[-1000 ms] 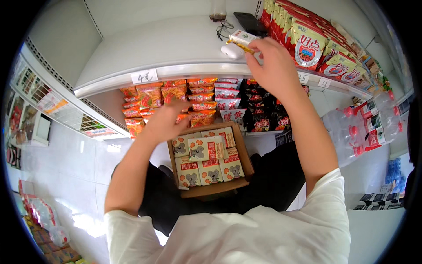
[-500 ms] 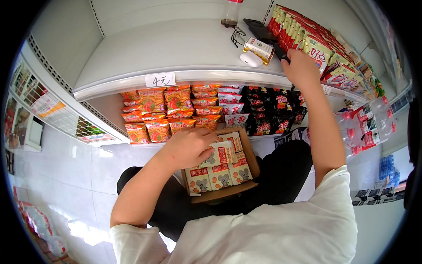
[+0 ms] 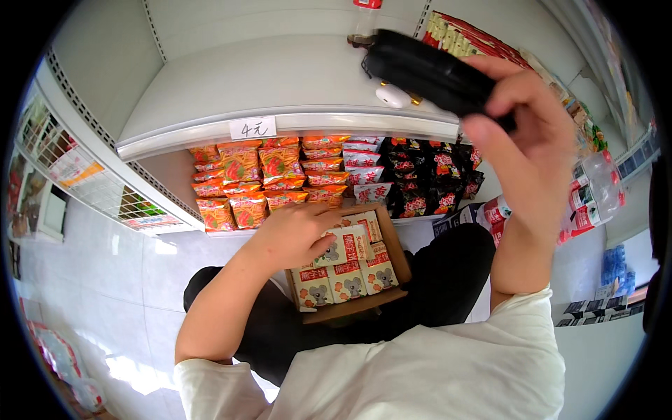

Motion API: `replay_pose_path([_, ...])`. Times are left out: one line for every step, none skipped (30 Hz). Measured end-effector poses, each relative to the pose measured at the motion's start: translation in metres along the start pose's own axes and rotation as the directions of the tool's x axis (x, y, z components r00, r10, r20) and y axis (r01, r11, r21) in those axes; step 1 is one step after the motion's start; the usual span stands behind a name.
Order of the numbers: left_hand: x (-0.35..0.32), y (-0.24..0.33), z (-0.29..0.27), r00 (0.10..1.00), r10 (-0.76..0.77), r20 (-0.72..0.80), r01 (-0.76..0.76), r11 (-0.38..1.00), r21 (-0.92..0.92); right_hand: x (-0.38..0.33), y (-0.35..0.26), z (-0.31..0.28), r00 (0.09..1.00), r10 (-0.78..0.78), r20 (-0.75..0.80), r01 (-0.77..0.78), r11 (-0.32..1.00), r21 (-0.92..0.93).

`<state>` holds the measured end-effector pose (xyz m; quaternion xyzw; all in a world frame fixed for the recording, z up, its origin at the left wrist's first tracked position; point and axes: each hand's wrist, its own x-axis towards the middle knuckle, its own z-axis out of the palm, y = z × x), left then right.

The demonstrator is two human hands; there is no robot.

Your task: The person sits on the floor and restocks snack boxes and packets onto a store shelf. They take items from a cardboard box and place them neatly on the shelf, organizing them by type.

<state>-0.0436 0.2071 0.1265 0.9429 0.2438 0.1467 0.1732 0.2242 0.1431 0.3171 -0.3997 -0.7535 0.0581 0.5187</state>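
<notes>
My right hand point(image 3: 528, 140) grips a long black object point(image 3: 434, 70) by one end, raised above the shelf point(image 3: 266, 70) and close to the camera. Its exact kind is not clear. Down at my lap, my left hand point(image 3: 297, 234) has its fingers curled over the end of a small cream-and-red snack packet point(image 3: 344, 245). This packet lies on top of similar ones with a grey mouse picture, inside an open cardboard carton point(image 3: 360, 306) between my legs.
Orange snack bags point(image 3: 241, 164), white-and-pink bags point(image 3: 364, 173) and black bags point(image 3: 444, 164) fill the lower shelf. A white rounded case point(image 3: 393, 96) and a bottle point(image 3: 365, 24) stand above. Red-and-cream packets point(image 3: 469, 38) line the upper right; plastic bottles point(image 3: 595, 192) stand at the right.
My right hand has lifted the black object off the shelf and brought it up toward the camera. My left hand has stayed on the packet in the carton.
</notes>
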Motion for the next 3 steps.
replay_pose_path([0.0025, -0.0003, 0.0007, 1.0, 0.004, 0.024, -0.004, 1.0, 0.004, -0.0026, -0.0209, -0.0028, 0.999, -0.047, 0.015, 0.046, 0.994, 0.101])
replay_pose_path([0.0051, -0.0005, 0.0019, 1.0, 0.025, 0.011, -0.025, 1.0, 0.011, -0.0054, -0.0263, -0.004, 0.992, -0.123, 0.026, 0.115, 0.974, 0.195])
replay_pose_path([0.0039, -0.002, 0.0036, 1.0, 0.028, -0.005, -0.028, 0.999, 0.024, -0.0079, -0.0267, -0.0058, 0.992, -0.124, 0.021, 0.117, 0.974, 0.195])
